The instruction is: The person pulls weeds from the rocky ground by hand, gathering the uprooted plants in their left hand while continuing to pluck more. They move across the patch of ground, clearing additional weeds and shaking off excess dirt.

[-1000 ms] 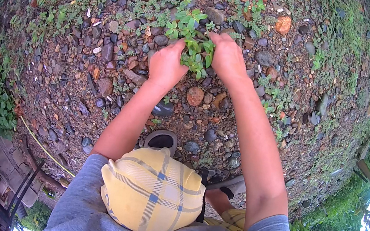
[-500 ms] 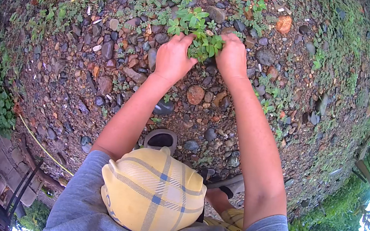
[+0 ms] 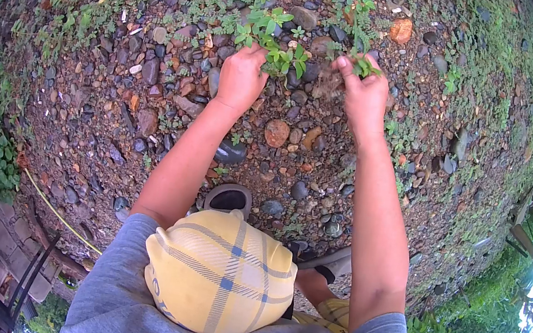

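Note:
My left hand [image 3: 242,80] is closed at the left side of a low leafy green weed [image 3: 287,57] growing among the stones, its stems between my fingers. Part of the fingertips is hidden by leaves. To the right, my right hand [image 3: 366,102] pinches a small uprooted weed [image 3: 368,67] between thumb and fingers. Its pale, thin roots [image 3: 326,82] stick out leftward over the gravel, slightly blurred. A gap separates the two hands.
Pebbly soil [image 3: 263,187] with several low weeds spreads all around. An orange stone [image 3: 401,30] lies beyond my right hand. My knee in yellow checked cloth [image 3: 221,274] and a grey shoe [image 3: 229,198] are close below. A yellow cord [image 3: 57,209] runs at left.
My right hand has moved right, away from the leafy weed, with a small weed and its roots now pulled out. My left hand stays at the plant, shifted slightly left.

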